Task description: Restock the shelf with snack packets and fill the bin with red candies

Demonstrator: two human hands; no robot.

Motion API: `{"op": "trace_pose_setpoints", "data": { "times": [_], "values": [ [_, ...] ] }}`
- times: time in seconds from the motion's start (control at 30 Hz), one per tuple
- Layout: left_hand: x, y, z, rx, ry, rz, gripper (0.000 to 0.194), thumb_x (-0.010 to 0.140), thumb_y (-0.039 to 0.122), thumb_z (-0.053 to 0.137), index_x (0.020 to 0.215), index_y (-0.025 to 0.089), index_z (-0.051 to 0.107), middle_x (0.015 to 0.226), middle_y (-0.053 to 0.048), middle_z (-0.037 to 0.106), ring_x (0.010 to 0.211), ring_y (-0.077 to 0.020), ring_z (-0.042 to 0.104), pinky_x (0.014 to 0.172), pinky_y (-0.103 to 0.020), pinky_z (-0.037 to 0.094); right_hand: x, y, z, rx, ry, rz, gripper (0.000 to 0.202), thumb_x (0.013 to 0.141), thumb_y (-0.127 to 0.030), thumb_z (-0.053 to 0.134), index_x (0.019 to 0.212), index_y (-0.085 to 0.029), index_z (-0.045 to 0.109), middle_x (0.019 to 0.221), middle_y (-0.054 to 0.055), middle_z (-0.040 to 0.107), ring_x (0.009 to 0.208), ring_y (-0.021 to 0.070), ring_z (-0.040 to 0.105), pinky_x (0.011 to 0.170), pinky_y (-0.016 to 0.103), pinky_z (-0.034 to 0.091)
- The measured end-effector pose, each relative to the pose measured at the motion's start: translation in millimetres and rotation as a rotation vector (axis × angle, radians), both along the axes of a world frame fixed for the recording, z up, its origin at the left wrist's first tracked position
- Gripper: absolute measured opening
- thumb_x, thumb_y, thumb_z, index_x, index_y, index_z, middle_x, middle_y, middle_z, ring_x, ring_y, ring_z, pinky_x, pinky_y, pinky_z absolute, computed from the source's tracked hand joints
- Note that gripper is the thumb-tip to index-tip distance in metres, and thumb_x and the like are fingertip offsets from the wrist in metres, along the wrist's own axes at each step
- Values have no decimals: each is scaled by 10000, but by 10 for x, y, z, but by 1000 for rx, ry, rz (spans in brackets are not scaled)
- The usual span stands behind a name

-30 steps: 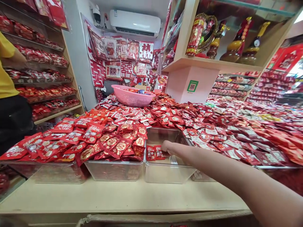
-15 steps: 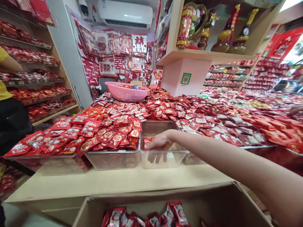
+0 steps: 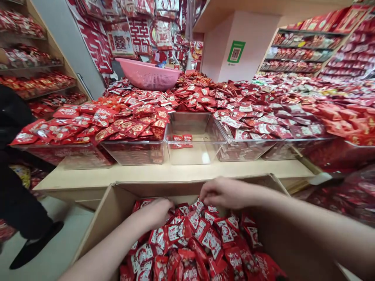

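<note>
Together, left hand point(image 3: 156, 212) and right hand point(image 3: 222, 192) touch packets point(image 3: 202, 234) near the box point(image 3: 95, 224)'s far edge, fingertips hidden, grips unclear; "囍" marks a sheet point(image 3: 140, 36).

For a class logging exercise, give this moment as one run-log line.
left hand: at red packets; right hand: at red packets; carton: open; near-empty clear bin: two packets

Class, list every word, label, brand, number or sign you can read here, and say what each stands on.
"囍": dark, on the pale hanging pack behind the pink basket.
"囍": red, on the hanging decoration beside it.
Green-framed sign: a QR code; its caption is too small.
Packets in the carton: print too blurred to read.
No number is readable.
</note>
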State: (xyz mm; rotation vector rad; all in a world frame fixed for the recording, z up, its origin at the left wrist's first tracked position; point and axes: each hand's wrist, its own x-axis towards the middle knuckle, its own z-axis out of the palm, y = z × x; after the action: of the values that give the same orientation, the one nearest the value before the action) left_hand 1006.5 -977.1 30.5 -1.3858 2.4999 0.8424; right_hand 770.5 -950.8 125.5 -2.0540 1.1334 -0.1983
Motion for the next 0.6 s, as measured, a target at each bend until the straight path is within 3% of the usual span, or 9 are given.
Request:
{"op": "trace_pose_setpoints", "data": {
  "times": [0.07,0.13,0.23,0.37,0.5,0.6],
  "values": [
    [-70,35,-38,-25,-34,-65,231,675,230,493,864,210,625,897,-79,640,839,-231,571,718,-300,402,60,9,-545,-59,159,51,214,720,-172,469,854,-163,635,815,52,648,716,154,571,650,255,417],
    [-128,74,-65,-53,-73,-123,257,639,288,557,869,195,623,885,-94,628,826,-250,568,704,-314,408,156,-7,-964,-100,225,85,302,699,-240,523,980,-151,589,963,92,616,845,200,552,712,280,408],
    [-173,114,-109,-81,-116,-184,348,551,341,651,867,196,624,899,-97,598,842,-270,550,704,-324,413,271,9,-1295,-181,300,187,398,650,-270,585,1020,-128,551,1020,123,582,938,238,505,781,310,380],
    [-185,106,-176,-95,-167,-207,343,556,310,650,877,194,618,914,-106,576,845,-281,542,702,-346,417,228,-6,-1342,-240,464,181,227,681,-212,534,886,-134,591,902,115,606,865,232,526,762,322,381],
    [-173,49,-166,-69,-181,-210,341,566,256,622,900,198,598,921,-99,578,831,-266,550,689,-336,419,133,-37,-1188,-262,537,73,240,715,-269,513,896,-130,587,931,128,588,853,246,531,705,315,399],
    [-159,36,-111,-54,-167,-195,264,587,219,576,850,201,596,888,-89,594,819,-255,552,689,-329,405,243,154,-1088,-254,507,94,220,777,-255,432,822,-125,603,839,119,605,784,208,550,675,282,399]
  ]
}}
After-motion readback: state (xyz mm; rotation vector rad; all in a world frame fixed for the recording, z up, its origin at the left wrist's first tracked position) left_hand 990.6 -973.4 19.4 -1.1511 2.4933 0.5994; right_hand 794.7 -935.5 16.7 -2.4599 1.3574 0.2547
